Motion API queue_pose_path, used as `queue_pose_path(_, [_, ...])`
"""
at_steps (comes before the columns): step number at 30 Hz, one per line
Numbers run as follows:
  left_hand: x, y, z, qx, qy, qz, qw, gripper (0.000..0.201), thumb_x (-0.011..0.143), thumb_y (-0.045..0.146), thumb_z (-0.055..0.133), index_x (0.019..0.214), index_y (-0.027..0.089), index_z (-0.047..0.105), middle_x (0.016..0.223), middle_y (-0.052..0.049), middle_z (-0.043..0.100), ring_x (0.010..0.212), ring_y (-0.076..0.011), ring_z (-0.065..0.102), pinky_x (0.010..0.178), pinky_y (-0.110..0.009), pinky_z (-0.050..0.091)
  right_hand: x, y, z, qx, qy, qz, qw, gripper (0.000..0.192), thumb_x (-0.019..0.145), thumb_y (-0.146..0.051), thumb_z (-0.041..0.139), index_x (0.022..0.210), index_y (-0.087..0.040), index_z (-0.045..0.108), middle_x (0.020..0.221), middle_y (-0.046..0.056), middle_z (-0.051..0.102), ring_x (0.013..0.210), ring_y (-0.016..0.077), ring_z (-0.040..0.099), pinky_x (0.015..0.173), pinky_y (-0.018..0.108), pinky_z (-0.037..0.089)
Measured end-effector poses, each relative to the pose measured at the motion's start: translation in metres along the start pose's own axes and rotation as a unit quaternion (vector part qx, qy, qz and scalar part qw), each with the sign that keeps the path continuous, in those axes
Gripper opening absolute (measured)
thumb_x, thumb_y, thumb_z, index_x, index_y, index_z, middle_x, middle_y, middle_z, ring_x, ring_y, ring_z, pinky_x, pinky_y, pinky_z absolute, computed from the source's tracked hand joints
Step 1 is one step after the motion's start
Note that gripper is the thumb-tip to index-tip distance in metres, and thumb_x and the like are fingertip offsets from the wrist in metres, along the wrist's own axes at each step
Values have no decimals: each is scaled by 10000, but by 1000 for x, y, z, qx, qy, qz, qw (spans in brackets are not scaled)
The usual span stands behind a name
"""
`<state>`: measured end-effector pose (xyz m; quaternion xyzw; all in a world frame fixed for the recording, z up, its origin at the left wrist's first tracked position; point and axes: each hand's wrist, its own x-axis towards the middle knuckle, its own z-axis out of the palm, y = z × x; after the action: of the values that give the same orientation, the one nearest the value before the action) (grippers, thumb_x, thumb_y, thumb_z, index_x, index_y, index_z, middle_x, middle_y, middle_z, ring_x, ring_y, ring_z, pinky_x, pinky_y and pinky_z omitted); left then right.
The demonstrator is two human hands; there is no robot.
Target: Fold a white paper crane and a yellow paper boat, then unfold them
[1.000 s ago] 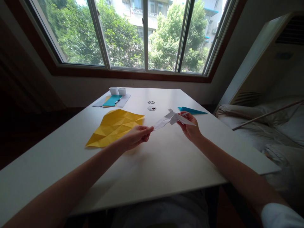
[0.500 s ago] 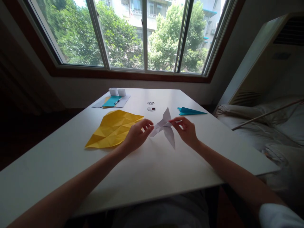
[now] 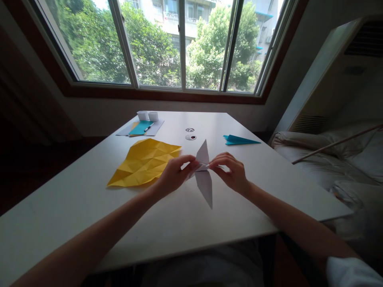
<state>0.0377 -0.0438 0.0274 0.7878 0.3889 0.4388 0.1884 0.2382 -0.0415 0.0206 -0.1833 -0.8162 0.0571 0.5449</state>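
Observation:
Between my hands, above the table, is a white folded-paper origami figure [image 3: 204,183] with two pointed flaps, one toward the window and one toward me. My left hand [image 3: 176,171] pinches its left side between thumb and fingers. On its other side, my right hand [image 3: 231,172] grips a narrow folded part with thumb and fingertips. The fingers cover some of the folds in the middle. A creased yellow paper sheet [image 3: 145,163] lies just left of my left hand, partly behind it.
A folded blue paper plane [image 3: 241,140] lies at the right on the white table [image 3: 155,235]. Two round stickers or discs [image 3: 190,137] are near the middle. Far left are blue paper [image 3: 140,128], a pen [image 3: 148,128] and small white paper boxes [image 3: 153,116].
The origami figure has turned and come slightly nearer to me and left. My left hand has moved right and closed on it; before, its fingers were at the figure's left end.

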Motion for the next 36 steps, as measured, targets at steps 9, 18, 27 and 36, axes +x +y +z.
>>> queue_pose_path(9, [5,5,-3,-212,134,-127,960,200,712,360,595,713,162,625,690,-17,623,662,-159,565,566,-233,427,-3,5,10,121,103,242,957,109,720,-308,659,748,-222,599,750,19,647,757,174,618,703,334,526])
queue_pose_path(18, [15,-10,-2,-477,196,-282,809,131,703,253,650,778,148,629,680,-6,636,578,-98,572,544,-200,470,-10,8,18,113,-49,238,963,164,776,-331,588,887,-216,620,808,32,652,724,153,614,673,321,526])
queue_pose_path(27, [6,-14,7,-455,125,-299,830,254,673,340,703,831,148,651,760,-34,675,688,-128,620,645,-232,506,-10,0,17,44,-103,171,979,357,725,-368,642,1048,-226,584,917,62,655,759,170,612,685,338,531])
queue_pose_path(36, [5,-16,9,-449,75,-320,831,254,652,268,726,852,127,659,825,-63,681,758,-149,634,741,-274,505,-13,9,20,58,-51,293,953,259,779,-375,571,983,-221,614,735,28,665,670,167,633,633,316,527])
